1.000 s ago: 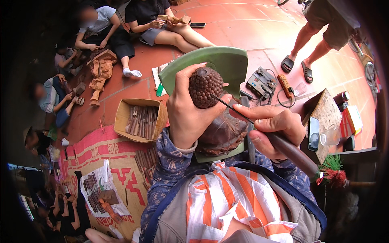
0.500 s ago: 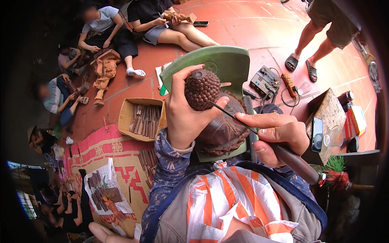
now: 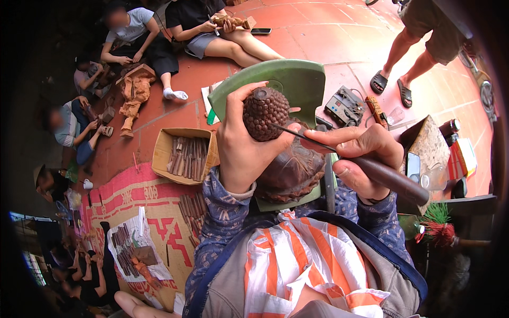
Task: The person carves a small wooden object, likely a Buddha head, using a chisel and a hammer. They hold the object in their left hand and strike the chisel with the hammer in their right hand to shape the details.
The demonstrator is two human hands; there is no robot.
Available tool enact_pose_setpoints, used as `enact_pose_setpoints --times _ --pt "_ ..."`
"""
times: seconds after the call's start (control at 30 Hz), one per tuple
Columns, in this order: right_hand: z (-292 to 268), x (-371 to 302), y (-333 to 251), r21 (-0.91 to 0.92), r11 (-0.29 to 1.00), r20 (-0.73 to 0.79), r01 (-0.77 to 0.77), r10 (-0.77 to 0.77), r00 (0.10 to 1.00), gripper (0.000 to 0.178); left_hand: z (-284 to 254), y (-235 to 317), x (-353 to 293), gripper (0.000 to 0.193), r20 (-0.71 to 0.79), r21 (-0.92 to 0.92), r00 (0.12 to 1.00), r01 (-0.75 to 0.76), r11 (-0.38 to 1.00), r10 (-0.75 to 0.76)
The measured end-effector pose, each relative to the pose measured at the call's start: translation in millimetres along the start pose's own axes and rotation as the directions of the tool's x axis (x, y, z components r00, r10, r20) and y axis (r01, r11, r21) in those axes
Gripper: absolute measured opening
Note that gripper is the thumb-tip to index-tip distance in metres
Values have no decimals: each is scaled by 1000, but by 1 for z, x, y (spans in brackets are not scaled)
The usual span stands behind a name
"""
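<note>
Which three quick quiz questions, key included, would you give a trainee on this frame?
1. Multiple choice: where is the tip of the thin-bladed tool in the right hand?
a) at the dark carving's base
b) at the carving's knobbed top
c) over the floor
2. True or false: the left hand grips the tool's handle.
3. Fill in: seen from the wearer, the cardboard box stands to the ____ of the carving.

Key: 1 b; 2 false, it holds the carving by the knobbed top; 3 left.
</note>
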State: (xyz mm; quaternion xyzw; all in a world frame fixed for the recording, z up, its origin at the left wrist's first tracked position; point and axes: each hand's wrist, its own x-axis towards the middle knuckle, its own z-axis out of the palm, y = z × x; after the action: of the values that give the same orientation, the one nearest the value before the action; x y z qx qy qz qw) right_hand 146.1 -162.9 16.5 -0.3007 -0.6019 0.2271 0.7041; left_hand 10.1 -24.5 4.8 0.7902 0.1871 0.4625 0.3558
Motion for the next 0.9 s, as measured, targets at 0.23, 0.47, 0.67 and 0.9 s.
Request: enact_pose_setpoints --times 0.23,0.47,0.67,0.9 --pt "-10 -8 3 286 954 -82 -89 117 990 18 -2 -4 0 69 -1 73 999 -43 996 43" --pt "-10 -2 -12 -458 880 159 128 -61 985 29 -2 -2 1 70 -9 32 999 -45 998 45" --pt "-19 20 -31 -504 855 333 120 64 941 28 0 -4 0 69 2 -79 1000 -14 997 14" --pt "-17 49 -45 -553 806 417 212 48 907 24 -1 -7 1 67 -34 -53 997 -64 997 62"
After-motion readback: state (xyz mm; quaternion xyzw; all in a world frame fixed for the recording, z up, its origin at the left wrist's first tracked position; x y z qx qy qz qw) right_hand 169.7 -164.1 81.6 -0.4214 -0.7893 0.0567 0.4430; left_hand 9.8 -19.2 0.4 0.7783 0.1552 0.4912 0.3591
